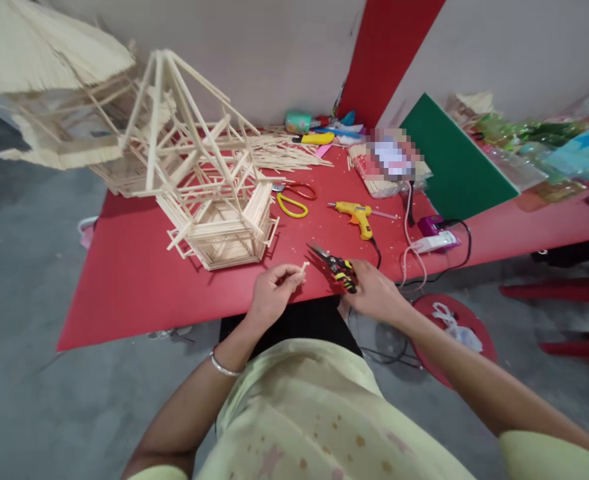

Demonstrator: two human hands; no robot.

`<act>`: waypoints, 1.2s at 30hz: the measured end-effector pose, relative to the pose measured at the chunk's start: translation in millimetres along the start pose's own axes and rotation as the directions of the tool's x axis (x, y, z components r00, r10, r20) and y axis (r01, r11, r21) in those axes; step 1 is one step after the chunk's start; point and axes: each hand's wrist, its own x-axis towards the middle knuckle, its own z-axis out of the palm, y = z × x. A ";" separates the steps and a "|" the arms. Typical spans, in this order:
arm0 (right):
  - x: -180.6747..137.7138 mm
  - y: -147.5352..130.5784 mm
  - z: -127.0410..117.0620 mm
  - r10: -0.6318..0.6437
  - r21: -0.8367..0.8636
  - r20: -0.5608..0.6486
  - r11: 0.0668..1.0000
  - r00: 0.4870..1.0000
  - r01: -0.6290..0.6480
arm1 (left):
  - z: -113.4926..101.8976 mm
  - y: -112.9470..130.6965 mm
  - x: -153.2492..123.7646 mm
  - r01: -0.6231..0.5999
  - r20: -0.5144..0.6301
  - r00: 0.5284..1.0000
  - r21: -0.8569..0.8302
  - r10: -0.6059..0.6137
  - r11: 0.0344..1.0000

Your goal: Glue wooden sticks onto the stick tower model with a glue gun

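Between the fingertips of my left hand (276, 291) is a short piece of pale wooden stick (305, 267), pinched near the table's front edge. My right hand (377, 291) grips black-and-yellow cutting pliers (337, 265), whose pointed jaws are apart and aim to the left, a little beyond the stick piece. Left of both hands stands a many-sided stick model (224, 233) with railings and a peaked frame of bare sticks. A yellow hot glue gun (357, 217) lies behind the pliers, and scissors (293, 203) with red and yellow handles lie beside the model.
Loose wooden sticks (289, 153) and a yellow-handled cutter (317, 139) lie along the back of the red table (119, 287). A larger thatched model (64, 127) is at left. Right are a green board (459, 160), a power strip (433, 241) with cords, and a red stool (482, 340).
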 end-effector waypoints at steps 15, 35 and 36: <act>42.5 -78.5 -34.1 -0.374 0.487 -0.268 0.742 0.888 0.460 | -28.9 35.0 -10.1 -0.402 0.075 0.894 0.570 0.443 0.716; 77.4 -182.1 -89.3 -0.734 0.551 0.407 0.672 0.544 0.494 | -100.1 65.2 -24.8 -0.653 0.434 0.290 0.741 0.853 -0.155; 77.5 -186.5 -91.0 -0.715 0.533 0.431 0.694 0.550 0.484 | -101.1 61.8 -26.3 -0.666 0.393 0.304 0.739 0.868 -0.102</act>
